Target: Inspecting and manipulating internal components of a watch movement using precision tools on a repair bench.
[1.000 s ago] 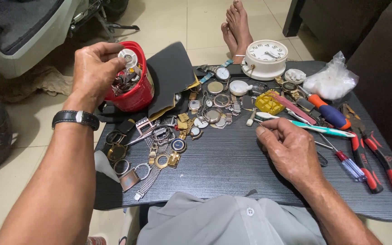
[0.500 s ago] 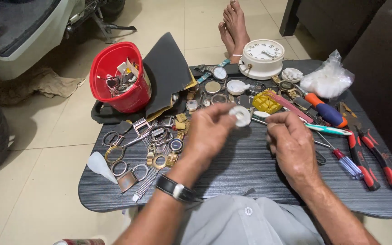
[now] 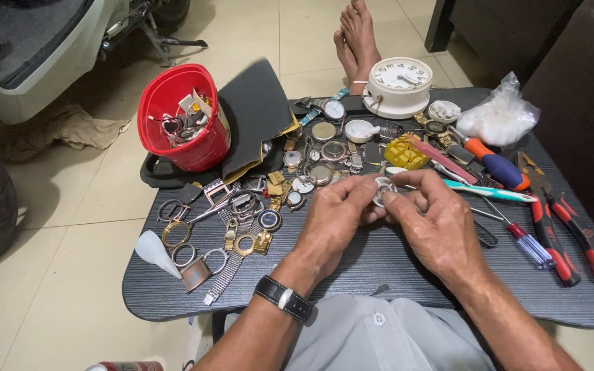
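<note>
Pinching a small round white watch part (image 3: 382,189) between both sets of fingertips, you hold it just above the dark table (image 3: 352,268), at the middle of the view. Your left hand (image 3: 337,221) has thumb and forefinger closed on the part's left edge; your right hand (image 3: 433,221) has its fingers closed on the right edge, other fingers curled in. Black wristwatch (image 3: 284,299) on your left wrist.

Just beyond your fingertips: loose watch cases and dials (image 3: 323,152), a yellow plastic holder (image 3: 405,152), a teal-handled tool (image 3: 481,191) touching nothing you hold. Left of your left fingers: watch bands and metal rings (image 3: 236,227), and a white dropper tip (image 3: 154,251) near the table edge. Farther left and beyond, a red bucket (image 3: 181,128) full of parts, with a black sheet (image 3: 258,115) leaning beside it. Right of your right fingers: screwdrivers (image 3: 525,240) and red-handled pliers (image 3: 572,227). Well beyond the fingers, a white alarm clock (image 3: 399,85) and a clear bag of white stuff (image 3: 500,117). Bare feet (image 3: 356,38) of another person on the floor past the table.
</note>
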